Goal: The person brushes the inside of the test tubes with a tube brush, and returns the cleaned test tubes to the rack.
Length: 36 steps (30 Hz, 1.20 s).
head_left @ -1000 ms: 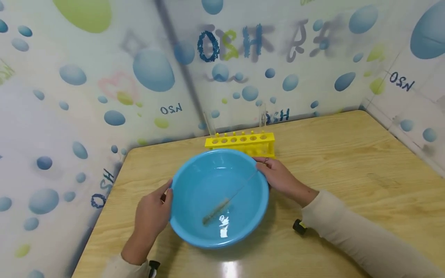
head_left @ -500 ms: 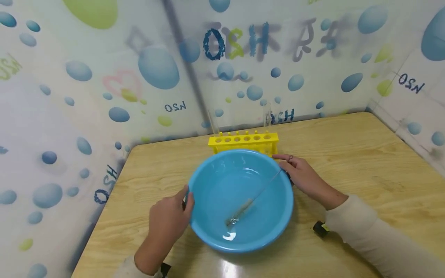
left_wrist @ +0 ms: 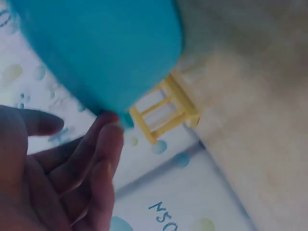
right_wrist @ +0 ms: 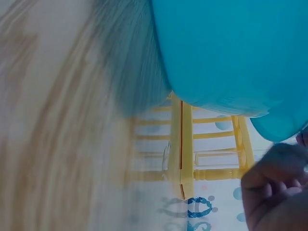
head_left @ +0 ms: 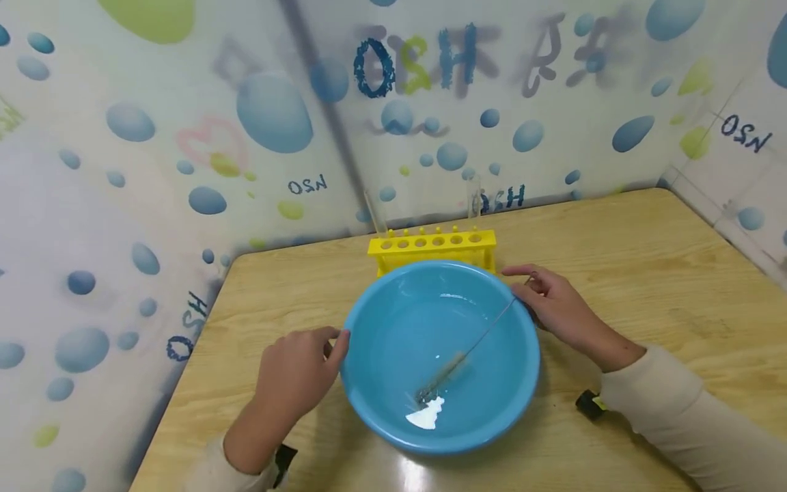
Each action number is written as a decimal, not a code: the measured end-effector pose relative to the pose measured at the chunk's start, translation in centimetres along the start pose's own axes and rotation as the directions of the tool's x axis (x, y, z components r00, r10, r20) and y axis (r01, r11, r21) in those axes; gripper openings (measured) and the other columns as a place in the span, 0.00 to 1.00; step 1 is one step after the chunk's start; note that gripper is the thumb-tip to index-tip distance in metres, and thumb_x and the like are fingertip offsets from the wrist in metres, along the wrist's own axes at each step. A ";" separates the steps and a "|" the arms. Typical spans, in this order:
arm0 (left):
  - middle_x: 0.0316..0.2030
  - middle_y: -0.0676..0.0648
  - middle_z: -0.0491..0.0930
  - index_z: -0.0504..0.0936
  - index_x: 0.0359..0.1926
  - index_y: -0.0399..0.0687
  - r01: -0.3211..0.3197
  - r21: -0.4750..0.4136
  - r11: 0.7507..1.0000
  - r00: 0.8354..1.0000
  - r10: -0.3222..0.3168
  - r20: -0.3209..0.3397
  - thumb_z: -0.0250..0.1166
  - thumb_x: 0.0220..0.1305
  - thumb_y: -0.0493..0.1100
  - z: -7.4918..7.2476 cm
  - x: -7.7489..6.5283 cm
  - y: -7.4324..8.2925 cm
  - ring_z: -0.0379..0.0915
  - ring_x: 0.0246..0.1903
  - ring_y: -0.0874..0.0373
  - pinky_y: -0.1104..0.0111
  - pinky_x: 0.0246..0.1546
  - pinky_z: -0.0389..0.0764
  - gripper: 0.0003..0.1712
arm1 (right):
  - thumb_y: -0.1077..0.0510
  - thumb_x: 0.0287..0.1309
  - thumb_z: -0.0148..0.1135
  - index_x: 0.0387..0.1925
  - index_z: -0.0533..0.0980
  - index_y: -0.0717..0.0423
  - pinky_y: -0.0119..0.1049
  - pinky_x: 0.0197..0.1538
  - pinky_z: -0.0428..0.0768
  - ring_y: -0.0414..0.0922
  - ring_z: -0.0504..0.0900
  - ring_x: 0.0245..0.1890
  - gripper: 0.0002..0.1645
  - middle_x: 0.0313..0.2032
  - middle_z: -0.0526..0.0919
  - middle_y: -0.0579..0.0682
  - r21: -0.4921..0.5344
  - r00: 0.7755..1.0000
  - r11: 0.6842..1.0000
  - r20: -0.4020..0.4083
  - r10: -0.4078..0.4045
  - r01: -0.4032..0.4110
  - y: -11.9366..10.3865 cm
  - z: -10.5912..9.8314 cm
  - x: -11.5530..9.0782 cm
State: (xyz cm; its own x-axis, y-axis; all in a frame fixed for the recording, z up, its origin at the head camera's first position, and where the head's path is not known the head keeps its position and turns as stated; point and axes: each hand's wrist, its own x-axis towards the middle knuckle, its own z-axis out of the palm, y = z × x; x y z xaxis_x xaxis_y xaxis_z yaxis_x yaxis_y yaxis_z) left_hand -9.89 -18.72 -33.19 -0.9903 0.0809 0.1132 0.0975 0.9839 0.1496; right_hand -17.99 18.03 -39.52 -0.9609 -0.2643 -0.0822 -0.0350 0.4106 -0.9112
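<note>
A blue plastic basin [head_left: 393,427] with water in it stands on the table. A test tube brush [head_left: 444,377] slants through the basin, its bristle end low in the water and its thin wire handle rising over the far right rim. My right hand [head_left: 562,311] pinches the looped end of that handle beside the rim. At the left rim is my left hand [head_left: 298,372], its fingertips just touching the edge and its fingers loosely bent. In the left wrist view those fingertips [left_wrist: 110,132] lie at the rim, with no firm hold on it.
Behind the basin stands a yellow test tube rack [head_left: 433,244]. Two clear glass tubes rise from it, a left tube [head_left: 375,213] and a right tube [head_left: 473,198]. A patterned wall [head_left: 277,198] borders the back of the wooden table [head_left: 615,253].
The basin has moved right relative to the rack, with the brush in it. Both hands have gone right too, and the left thumb has drawn back from over the rim to its edge.
</note>
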 end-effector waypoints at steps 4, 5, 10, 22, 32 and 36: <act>0.44 0.46 0.87 0.82 0.58 0.51 0.010 -0.191 0.982 0.990 0.017 0.140 0.54 0.75 0.57 -1.8 4.7 -0.5 0.82 0.35 0.54 0.64 0.31 0.82 0.23 | 0.39 0.74 0.49 0.61 0.68 0.54 0.34 0.25 0.73 0.46 0.71 0.23 0.27 0.24 0.73 0.52 -0.019 0.997 1.000 -0.074 -0.005 0.003 0.2 0.1 0.0; 0.48 0.45 0.85 0.79 0.62 0.51 0.017 -0.239 0.971 0.986 0.023 0.164 0.53 0.75 0.57 -2.1 6.0 -0.5 0.82 0.40 0.52 0.61 0.36 0.84 0.24 | 0.39 0.74 0.48 0.58 0.68 0.55 0.34 0.24 0.72 0.46 0.71 0.21 0.27 0.22 0.73 0.52 -0.016 0.997 1.000 -0.083 -0.002 0.001 0.2 0.2 -0.1; 0.64 0.41 0.74 0.60 0.76 0.53 0.031 -0.366 0.930 0.978 0.047 0.202 0.53 0.75 0.59 -2.5 12.2 0.0 0.75 0.60 0.44 0.49 0.54 0.81 0.35 | 0.41 0.76 0.46 0.50 0.66 0.57 0.34 0.22 0.71 0.46 0.69 0.17 0.23 0.18 0.70 0.50 0.010 0.996 1.000 -0.084 -0.001 0.002 0.2 0.5 -0.3; 0.58 0.46 0.76 0.68 0.68 0.50 0.034 -0.507 0.861 0.996 0.013 0.090 0.58 0.73 0.57 0.0 18.6 2.1 0.75 0.59 0.48 0.54 0.56 0.81 0.29 | 0.51 0.76 0.50 0.38 0.70 0.61 0.32 0.26 0.73 0.42 0.69 0.21 0.16 0.21 0.70 0.49 0.085 0.997 0.996 -0.072 -0.014 0.020 0.0 0.8 -0.4; 0.52 0.49 0.81 0.77 0.40 0.45 -0.054 -0.549 0.834 0.998 0.024 -0.063 0.56 0.75 0.53 -0.5 18.5 2.4 0.77 0.48 0.52 0.59 0.49 0.81 0.15 | 0.52 0.77 0.46 0.32 0.71 0.63 0.34 0.22 0.68 0.44 0.65 0.18 0.20 0.19 0.64 0.50 0.134 0.995 0.990 -0.089 -0.035 0.047 0.1 0.7 -0.3; 0.52 0.50 0.83 0.76 0.36 0.46 -0.139 -0.577 0.805 0.982 0.038 -0.184 0.58 0.74 0.53 -1.5 18.1 2.7 0.77 0.47 0.54 0.60 0.49 0.79 0.16 | 0.50 0.77 0.46 0.33 0.72 0.63 0.34 0.24 0.70 0.45 0.67 0.20 0.21 0.21 0.66 0.50 0.125 0.996 0.991 -0.079 -0.037 0.047 0.2 0.5 -0.4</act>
State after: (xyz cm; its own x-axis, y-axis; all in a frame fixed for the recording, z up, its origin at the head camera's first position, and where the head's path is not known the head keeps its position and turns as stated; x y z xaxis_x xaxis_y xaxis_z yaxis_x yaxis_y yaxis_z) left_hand -27.37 -14.81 -29.26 -0.9506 0.0872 0.2978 0.2736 0.6887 0.6715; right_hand -17.49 17.74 -39.88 -0.9777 -0.2095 -0.0158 -0.0458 0.2856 -0.9572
